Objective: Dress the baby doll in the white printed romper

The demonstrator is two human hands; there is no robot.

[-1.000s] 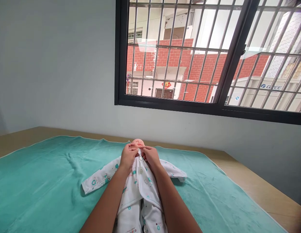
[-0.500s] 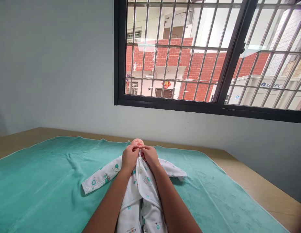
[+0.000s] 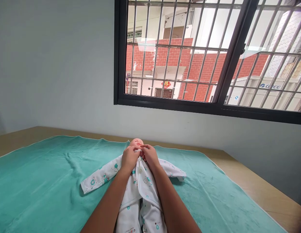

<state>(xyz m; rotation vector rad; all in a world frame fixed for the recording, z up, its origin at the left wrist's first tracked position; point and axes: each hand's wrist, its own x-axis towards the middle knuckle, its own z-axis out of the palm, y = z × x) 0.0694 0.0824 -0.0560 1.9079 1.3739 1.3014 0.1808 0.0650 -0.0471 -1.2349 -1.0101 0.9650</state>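
A baby doll lies on its back on a teal blanket, head towards the wall. It wears a white romper printed with small teal figures, sleeves spread to both sides. My left hand and my right hand meet at the romper's collar just under the doll's chin. Both hands are closed, each pinching an edge of the front opening. The lower part of the romper front hangs apart between my forearms.
The blanket covers a wooden platform whose bare edge runs along the back and right. A grey wall rises behind it, with a black-framed barred window above.
Both hands stay at the collar with only slight finger shifts. The left sleeve of the romper has slid a little to the left.
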